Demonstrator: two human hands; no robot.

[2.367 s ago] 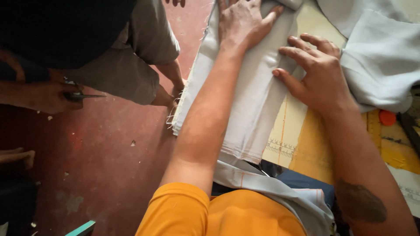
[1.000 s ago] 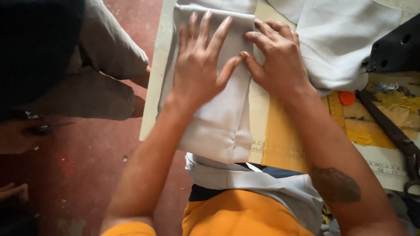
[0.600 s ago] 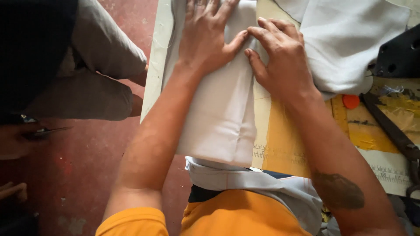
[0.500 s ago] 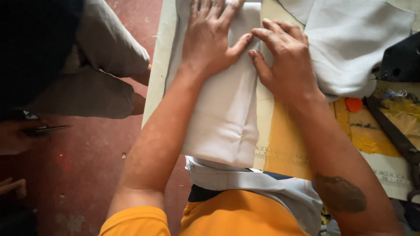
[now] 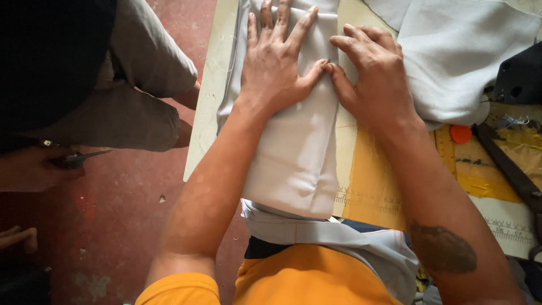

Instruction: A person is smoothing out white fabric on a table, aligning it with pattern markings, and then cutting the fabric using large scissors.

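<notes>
Two hands lie flat on a folded white cloth (image 5: 296, 152) that runs lengthwise along the table (image 5: 210, 96), its near end hanging over the edge toward the person's lap. The left hand (image 5: 276, 68) presses down with fingers spread wide, gripping nothing; the right hand (image 5: 375, 79) sits just beside it at the cloth's right edge, fingers extended and slightly curled, thumb tips touching (palms down, no pinch). More pale fabric (image 5: 463, 62) is heaped to the right, and a co-worker's hand (image 5: 34, 169) at far left holds small scissors (image 5: 79, 159)
</notes>
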